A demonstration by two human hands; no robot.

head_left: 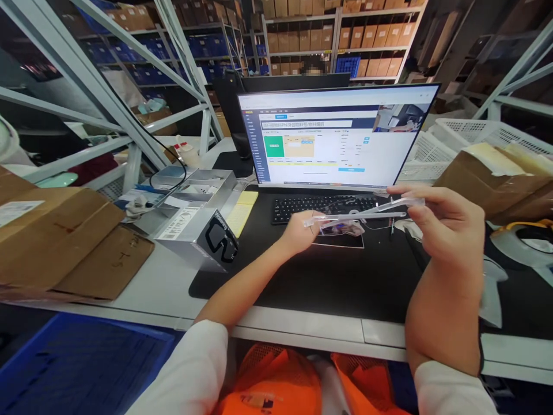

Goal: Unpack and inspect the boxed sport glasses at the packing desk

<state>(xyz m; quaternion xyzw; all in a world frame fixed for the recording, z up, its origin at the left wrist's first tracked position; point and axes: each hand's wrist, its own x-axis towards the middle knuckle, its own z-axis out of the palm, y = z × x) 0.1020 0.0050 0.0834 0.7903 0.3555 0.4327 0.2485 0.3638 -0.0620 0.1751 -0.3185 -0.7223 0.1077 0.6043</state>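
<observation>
A pair of clear-framed glasses (367, 214) is held up above the black desk mat (311, 282), between both hands. My left hand (303, 231) has its fingers closed on the left end. My right hand (451, 222) pinches the other end between thumb and fingers. Just under the glasses lies a small shiny see-through item (345, 229), partly covered, whose kind I cannot make out. Behind them is a black keyboard (298, 210). To the left stands a silver box (190, 245) with dark goggles pictured on its side.
A lit monitor (311, 144) stands behind the keyboard. Cardboard boxes (56, 230) sit at left, with yellow sticky notes (242, 208) nearer the mat. On the right are a carton (496, 178), white baskets (466, 129) and a tape roll (529, 236). A blue crate (82, 363) is below.
</observation>
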